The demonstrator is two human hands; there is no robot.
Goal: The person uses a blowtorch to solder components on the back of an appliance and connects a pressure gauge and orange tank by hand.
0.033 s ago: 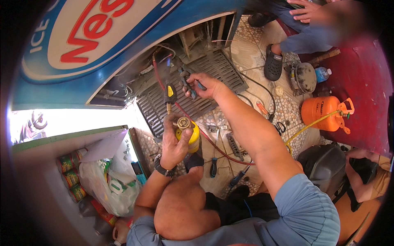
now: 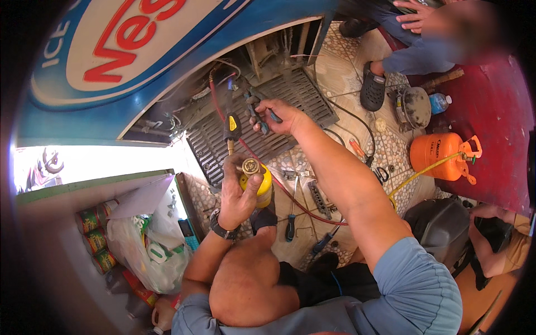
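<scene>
My left hand (image 2: 239,196) is wrapped round the yellow gas cylinder (image 2: 264,187) of a blowtorch. Its black torch head (image 2: 232,129) points away from me, and a small blue flame (image 2: 230,84) shows beyond it. My right hand (image 2: 283,116) grips pliers with blue handles (image 2: 263,126), the jaws reaching toward thin tubing inside the open base of a blue freezer cabinet (image 2: 131,114). What the jaws touch is too small to make out. A red hose (image 2: 215,99) runs from the tubing past the torch and across the floor.
Under both hands lies a slotted dark grille (image 2: 209,153). Screwdrivers (image 2: 291,220) and other tools lie on the tiles. To the right stand an orange gas cylinder (image 2: 438,155), a dusty round compressor (image 2: 413,107) and a water bottle (image 2: 440,103). One person's shoe (image 2: 373,89) is nearby.
</scene>
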